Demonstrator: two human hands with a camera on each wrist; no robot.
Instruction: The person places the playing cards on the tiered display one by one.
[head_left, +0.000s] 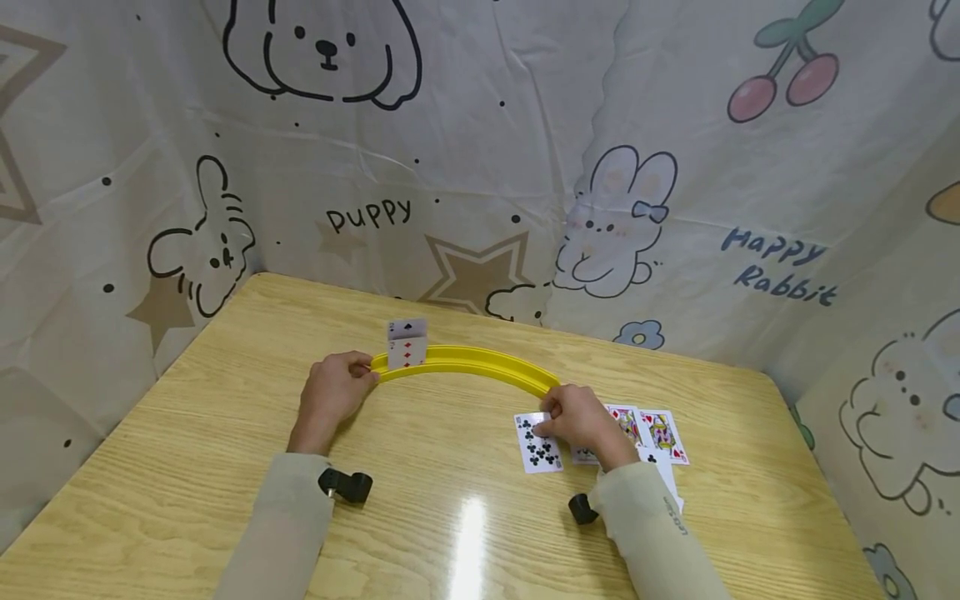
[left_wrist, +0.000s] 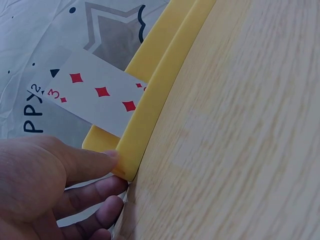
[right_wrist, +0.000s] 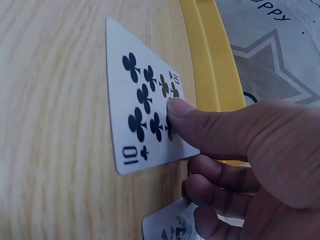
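Observation:
A curved yellow card holder [head_left: 480, 362] stands on the table, with a three of diamonds [left_wrist: 102, 92] upright in its left part and a two of spades [head_left: 407, 327] upright behind that card. My left hand [head_left: 335, 392] grips the holder's left end, thumb on the front wall and fingers curled below the corner. Near the right end, my right hand [head_left: 581, 417] pinches a ten of clubs [right_wrist: 145, 107] between thumb and fingers. That card is tilted face up in front of the holder. Its far edge is partly covered by the thumb.
Face cards [head_left: 662, 435] lie face up on the wooden table [head_left: 420, 483], right of my right hand. Another white card [head_left: 663, 468] lies partly under the right wrist. A patterned cloth [head_left: 465, 167] hangs behind the table and along its sides.

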